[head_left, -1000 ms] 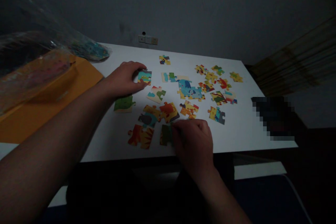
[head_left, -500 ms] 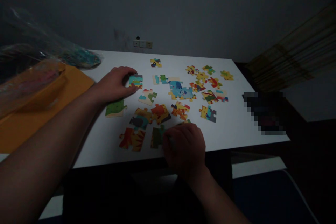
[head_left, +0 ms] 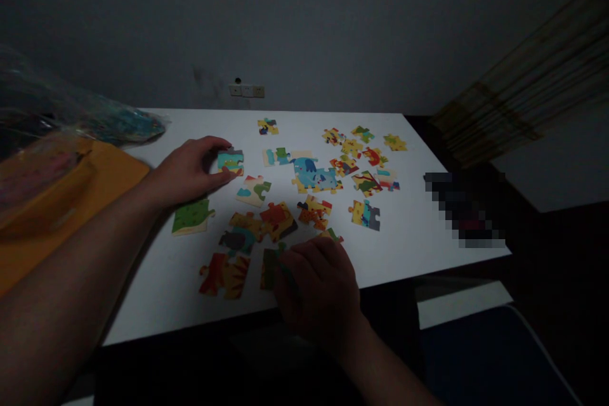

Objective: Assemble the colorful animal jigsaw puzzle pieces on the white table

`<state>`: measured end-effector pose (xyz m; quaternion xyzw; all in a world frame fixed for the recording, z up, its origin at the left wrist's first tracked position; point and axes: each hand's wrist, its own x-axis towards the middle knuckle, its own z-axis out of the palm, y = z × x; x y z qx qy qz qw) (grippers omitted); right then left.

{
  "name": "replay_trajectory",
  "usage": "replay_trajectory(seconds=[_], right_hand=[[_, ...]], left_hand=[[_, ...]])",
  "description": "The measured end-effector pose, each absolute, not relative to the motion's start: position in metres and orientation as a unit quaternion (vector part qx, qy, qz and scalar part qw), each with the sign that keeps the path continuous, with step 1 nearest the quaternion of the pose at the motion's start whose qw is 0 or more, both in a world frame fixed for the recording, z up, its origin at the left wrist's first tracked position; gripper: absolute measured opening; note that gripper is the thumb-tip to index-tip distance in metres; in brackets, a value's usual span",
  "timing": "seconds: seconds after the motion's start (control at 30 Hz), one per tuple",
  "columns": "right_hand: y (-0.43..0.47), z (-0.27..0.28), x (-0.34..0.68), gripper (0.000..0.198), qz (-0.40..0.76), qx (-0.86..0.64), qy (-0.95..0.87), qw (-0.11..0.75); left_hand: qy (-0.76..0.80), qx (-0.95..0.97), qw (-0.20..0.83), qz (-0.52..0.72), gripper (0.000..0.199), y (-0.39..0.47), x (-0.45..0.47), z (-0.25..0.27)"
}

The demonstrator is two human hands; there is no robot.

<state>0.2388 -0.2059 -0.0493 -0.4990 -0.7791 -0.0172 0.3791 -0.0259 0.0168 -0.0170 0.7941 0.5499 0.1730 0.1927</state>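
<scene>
Hands on flat, knobbed cardboard pieces: left hand (head_left: 190, 169) on teal piece (head_left: 231, 160) (glossy).

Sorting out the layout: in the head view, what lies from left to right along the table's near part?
Orange mat → green puzzle piece → red-and-orange piece → right hand → yellow-and-grey piece → blurred dark object.

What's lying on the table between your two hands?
In the head view, loose puzzle pieces: a cream one near the left hand, an orange one nearer the right hand.
</scene>
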Motion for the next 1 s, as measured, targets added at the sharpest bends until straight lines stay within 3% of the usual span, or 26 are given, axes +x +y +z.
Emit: replay_trajectory(seconds=[0.47,0.67,0.8,1.0], right_hand=[[-0.2088,-0.0506,0.2388,0.011,-0.034,-0.502,-0.783,0.366],[-0.2108,-0.0508,0.2405,0.002,-0.036,-0.499,-0.783,0.37],[-0.2089,-0.0503,0.2401,0.021,-0.04,-0.513,-0.787,0.34],[-0.2066,-0.0484,0.2381,0.015,-0.003,-0.521,-0.793,0.317]], left_hand=[[0.538,0.806,0.176,0.17,0.07,0.0192,-0.0266,-0.019],[0.522,0.828,0.151,0.142,0.065,0.0218,-0.0279,-0.0203],[0.514,0.835,0.14,0.138,0.066,0.0231,-0.029,-0.0207],[0.497,0.848,0.134,0.127,0.069,0.0231,-0.0295,-0.0195]])
